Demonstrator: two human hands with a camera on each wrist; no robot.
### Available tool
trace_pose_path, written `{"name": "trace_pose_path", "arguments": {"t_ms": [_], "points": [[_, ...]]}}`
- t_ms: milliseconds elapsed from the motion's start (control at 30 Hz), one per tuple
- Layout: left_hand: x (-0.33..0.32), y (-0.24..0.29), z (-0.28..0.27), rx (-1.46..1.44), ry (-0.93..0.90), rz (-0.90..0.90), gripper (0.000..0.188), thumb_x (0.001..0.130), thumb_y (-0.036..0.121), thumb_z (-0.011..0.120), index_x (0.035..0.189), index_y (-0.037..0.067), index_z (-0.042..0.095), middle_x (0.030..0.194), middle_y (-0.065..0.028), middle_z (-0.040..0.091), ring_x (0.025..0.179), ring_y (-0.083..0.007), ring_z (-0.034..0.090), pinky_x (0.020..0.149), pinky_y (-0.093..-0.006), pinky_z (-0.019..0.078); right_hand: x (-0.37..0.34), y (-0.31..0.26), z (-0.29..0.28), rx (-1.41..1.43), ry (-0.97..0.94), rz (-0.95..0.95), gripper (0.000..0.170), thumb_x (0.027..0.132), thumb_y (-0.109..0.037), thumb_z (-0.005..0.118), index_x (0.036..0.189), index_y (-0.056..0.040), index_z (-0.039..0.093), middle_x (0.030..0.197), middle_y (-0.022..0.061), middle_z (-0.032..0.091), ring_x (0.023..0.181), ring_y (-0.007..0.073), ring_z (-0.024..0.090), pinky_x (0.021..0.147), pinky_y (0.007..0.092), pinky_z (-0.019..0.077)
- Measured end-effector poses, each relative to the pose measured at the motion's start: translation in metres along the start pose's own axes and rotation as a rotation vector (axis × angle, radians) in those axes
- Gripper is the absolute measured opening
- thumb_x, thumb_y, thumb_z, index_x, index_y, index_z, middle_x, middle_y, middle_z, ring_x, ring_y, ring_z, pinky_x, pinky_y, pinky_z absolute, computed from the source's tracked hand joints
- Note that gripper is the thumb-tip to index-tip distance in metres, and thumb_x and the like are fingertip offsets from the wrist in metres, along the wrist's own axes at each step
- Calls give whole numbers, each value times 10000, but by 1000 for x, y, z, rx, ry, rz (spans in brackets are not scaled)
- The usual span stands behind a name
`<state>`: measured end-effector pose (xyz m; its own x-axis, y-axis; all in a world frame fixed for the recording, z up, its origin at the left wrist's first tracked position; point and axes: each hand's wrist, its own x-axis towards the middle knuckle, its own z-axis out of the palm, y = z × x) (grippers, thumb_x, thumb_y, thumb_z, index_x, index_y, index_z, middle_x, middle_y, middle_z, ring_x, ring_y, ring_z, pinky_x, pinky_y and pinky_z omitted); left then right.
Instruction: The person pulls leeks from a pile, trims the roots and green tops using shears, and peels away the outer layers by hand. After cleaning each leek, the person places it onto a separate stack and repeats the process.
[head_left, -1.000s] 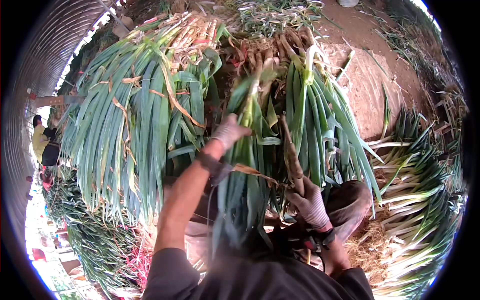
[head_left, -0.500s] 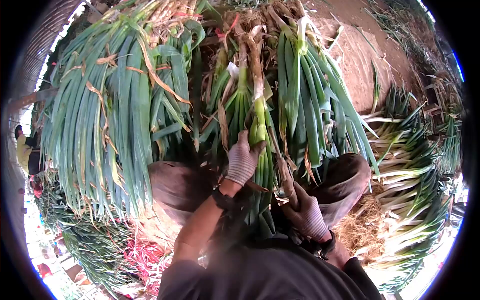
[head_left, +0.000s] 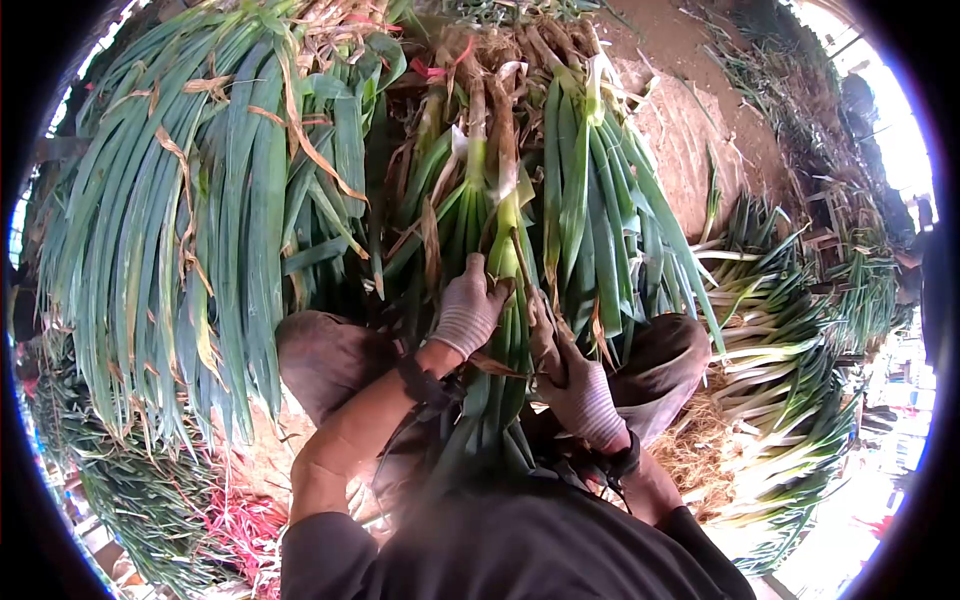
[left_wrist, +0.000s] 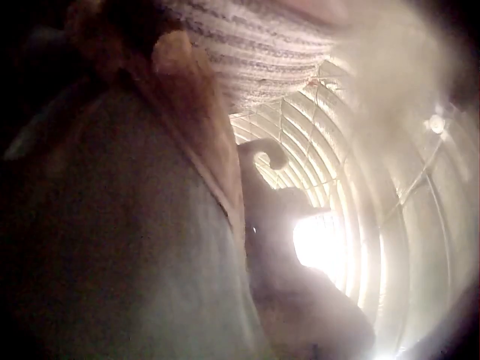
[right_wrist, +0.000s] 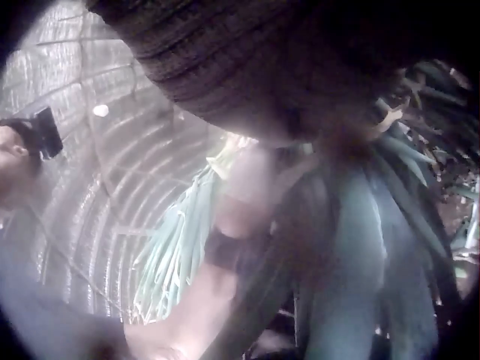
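In the head view my left hand [head_left: 470,308], in a striped knit glove, grips a large green onion [head_left: 508,215] where its pale stalk turns to leaves. The stalk points away from me and the leaves hang down toward my lap. My gloved right hand [head_left: 583,398] holds a long brown tapering thing [head_left: 543,335], whose kind I cannot tell; its thin tip overlaps the onion's stalk. Blurred leaves [left_wrist: 172,247] fill much of the left wrist view beside the glove's cuff [left_wrist: 247,56]. In the right wrist view, the dark cuff [right_wrist: 225,67] hangs over broad leaves [right_wrist: 360,247].
A big heap of green onions [head_left: 200,200] lies at the left, and another bunch [head_left: 600,190] hangs right of centre. My knees [head_left: 335,360] stand either side of the hands. Cleaned white-stalked onions [head_left: 780,370] are piled at the right, pink ties [head_left: 245,520] at lower left.
My left hand has drawn the green onion down and toward me, its stalk now straight and steady. The brown thing in my right hand has come leftward, its tip from beside the stalk to over it.
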<state>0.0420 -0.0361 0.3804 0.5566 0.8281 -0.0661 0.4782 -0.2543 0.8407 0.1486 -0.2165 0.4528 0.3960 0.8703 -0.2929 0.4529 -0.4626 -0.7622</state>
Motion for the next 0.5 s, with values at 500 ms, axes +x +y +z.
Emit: {"name": "trace_pose_path", "arguments": {"t_ms": [500], "points": [[-3, -10, 0, -43, 105, 85, 400, 885, 275, 672, 1102, -11, 495, 738, -274, 643, 737, -463, 641, 629, -522, 514, 95, -16, 7, -242, 159, -110, 516, 764, -202, 686, 1200, 17, 516, 820, 302, 638, 840, 489, 628, 705, 512, 510]]}}
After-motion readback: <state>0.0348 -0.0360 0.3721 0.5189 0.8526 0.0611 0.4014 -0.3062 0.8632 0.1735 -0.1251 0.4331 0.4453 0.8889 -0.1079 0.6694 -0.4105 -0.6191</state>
